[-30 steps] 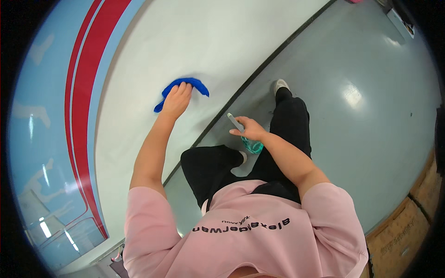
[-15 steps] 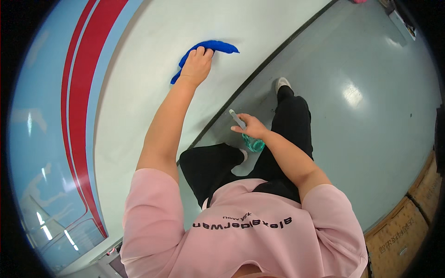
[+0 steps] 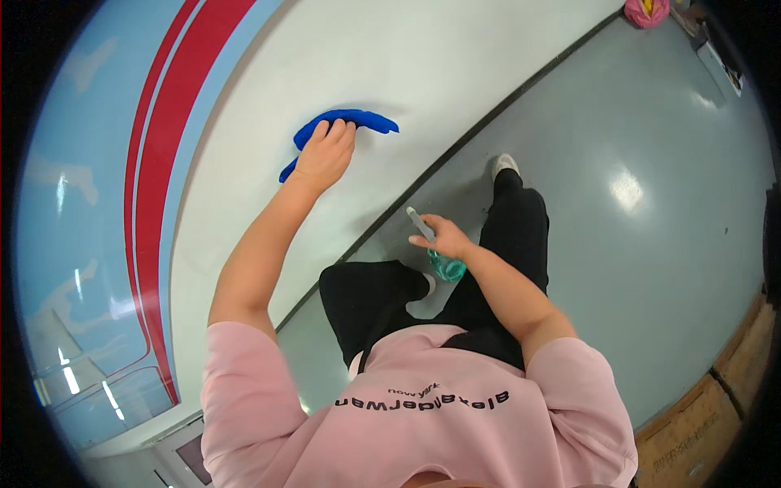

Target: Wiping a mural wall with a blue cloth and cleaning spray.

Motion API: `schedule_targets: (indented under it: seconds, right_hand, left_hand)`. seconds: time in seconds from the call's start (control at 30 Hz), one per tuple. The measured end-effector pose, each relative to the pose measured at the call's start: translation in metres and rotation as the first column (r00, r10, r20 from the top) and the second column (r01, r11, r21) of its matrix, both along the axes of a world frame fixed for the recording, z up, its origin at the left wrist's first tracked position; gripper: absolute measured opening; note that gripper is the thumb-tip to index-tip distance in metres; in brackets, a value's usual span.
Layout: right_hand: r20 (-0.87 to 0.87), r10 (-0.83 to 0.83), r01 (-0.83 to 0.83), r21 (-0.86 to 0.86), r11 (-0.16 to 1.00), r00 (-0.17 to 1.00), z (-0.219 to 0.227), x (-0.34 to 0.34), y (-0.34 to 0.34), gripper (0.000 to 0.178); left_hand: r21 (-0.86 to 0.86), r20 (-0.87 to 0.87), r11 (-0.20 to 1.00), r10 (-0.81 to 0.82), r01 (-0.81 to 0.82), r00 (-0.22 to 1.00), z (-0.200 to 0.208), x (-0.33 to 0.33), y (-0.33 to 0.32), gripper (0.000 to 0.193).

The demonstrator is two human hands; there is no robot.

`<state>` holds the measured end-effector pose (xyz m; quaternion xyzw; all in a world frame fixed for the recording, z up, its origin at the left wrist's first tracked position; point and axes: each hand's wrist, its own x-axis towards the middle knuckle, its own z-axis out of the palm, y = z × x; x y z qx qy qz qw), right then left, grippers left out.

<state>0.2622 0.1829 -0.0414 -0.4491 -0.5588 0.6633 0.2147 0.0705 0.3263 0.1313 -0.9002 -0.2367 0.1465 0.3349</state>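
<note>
A folded blue cloth (image 3: 346,119) lies pressed on the white wall (image 3: 455,65) under my left hand (image 3: 327,156). The fingers of that hand are bent over the cloth and hold it against the surface. Lower and to the right, my right hand (image 3: 443,238) is wrapped round the neck of a spray bottle (image 3: 447,267). The bottle has a clear green body and a grey-white spray head (image 3: 416,218), which points up and to the left, toward the wall. My right palm and fingers hide part of the bottle's neck.
A glossy panel in blue with red stripes (image 3: 167,163) borders the wall on the left. A dark baseboard (image 3: 480,134) runs between wall and grey floor (image 3: 634,268). Cardboard boxes (image 3: 691,439) stand at lower right. A pink bag (image 3: 647,11) lies at the far top right.
My left hand has moved the blue cloth down and slightly left across the wall. My right hand still grips the spray bottle, almost in the same place. The view has shifted a little.
</note>
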Motion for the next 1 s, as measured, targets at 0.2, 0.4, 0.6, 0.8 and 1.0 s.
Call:
schedule_targets:
  seconds: [0.2, 0.4, 0.6, 0.8, 1.0]
  right_hand:
    - [-0.021, 0.0, 0.0, 0.004, 1.0, 1.0, -0.015, -0.001, -0.006, 0.062]
    - [-0.047, -0.035, 0.036, 0.023, 0.999, 0.998, -0.015, -0.006, -0.007, 0.063]
    - [0.087, -0.028, 0.022, 0.072, 0.997, 0.996, -0.012, -0.004, -0.005, 0.066]
    - [0.026, -0.069, 0.068, 0.055, 0.996, 0.997, -0.015, -0.008, -0.008, 0.068]
    - [0.008, 0.042, -0.042, 0.002, 0.999, 0.999, -0.003, 0.005, 0.003, 0.065]
  left_hand:
    - [0.241, 0.261, 0.968, -0.002, -0.064, 0.965, 0.066, 0.053, 0.048, 0.042]
    - [0.292, 0.35, 0.954, -0.043, -0.065, 0.936, 0.051, 0.064, 0.071, 0.045]
    - [0.131, 0.117, 0.991, -0.016, 0.001, 0.993, 0.059, 0.062, 0.074, 0.04]
    - [-0.002, -0.124, 0.988, 0.156, -0.158, 0.98, 0.042, 0.034, 0.039, 0.039]
    - [0.161, 0.066, 0.983, 0.078, -0.088, 0.995, 0.06, 0.051, 0.038, 0.044]
